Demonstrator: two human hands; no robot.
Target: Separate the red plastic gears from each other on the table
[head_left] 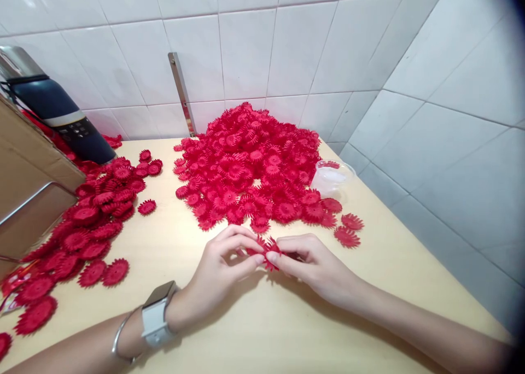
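Between my two hands is a red flower-shaped piece with a fringed, pointed edge (270, 246). My left hand (227, 259), with a watch and a bangle on its wrist, pinches the piece's left side between thumb and fingers. From the right, my right hand (311, 262) pinches the other side the same way. The fingertips cover parts of the piece, so I cannot tell whether it is one layer or two. Just beyond my hands rises a large heap of similar red fringed pieces (250, 166).
A second spread of red fringed discs (94, 215) lies at the left, by a cardboard box (33, 171) and a dark blue bottle (61, 109). A clear plastic cup (332, 180) stands right of the heap. White tiled walls (250, 51) bound the pale table (389, 243).
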